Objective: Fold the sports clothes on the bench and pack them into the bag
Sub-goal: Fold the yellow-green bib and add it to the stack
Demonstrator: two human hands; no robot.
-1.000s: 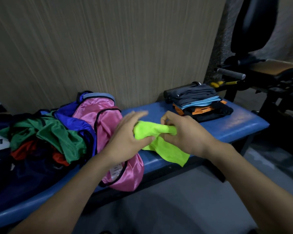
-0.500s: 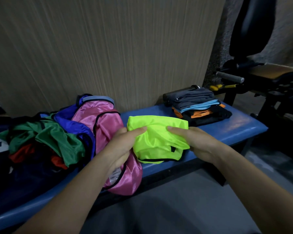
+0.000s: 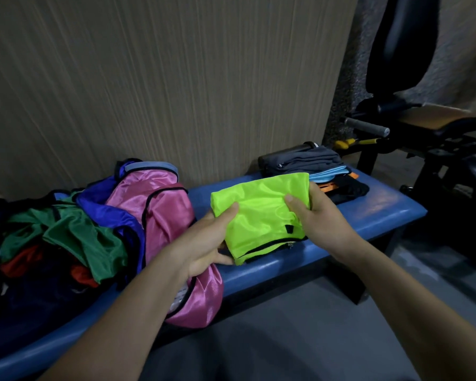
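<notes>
A folded neon-green garment [image 3: 261,213] with black trim is held just above the blue bench [image 3: 374,213]. My left hand [image 3: 204,243] grips its left edge, thumb on top and fingers underneath. My right hand [image 3: 319,218] grips its right edge the same way. To the left lies a loose heap: a pink garment [image 3: 165,213] draped over the bench's front edge, a blue garment [image 3: 105,213], a green garment [image 3: 74,237] and something red [image 3: 22,265]. A dark bag [image 3: 25,306] sits at the far left, mostly under the heap.
A stack of folded grey, light-blue, orange and black clothes [image 3: 313,169] sits on the bench's right part by the wall. Black gym equipment [image 3: 423,127] stands to the right of the bench. Grey floor lies in front.
The bunched green garment has been spread into a flat folded rectangle. Both hands moved apart to its side edges and shifted it a little right and back.
</notes>
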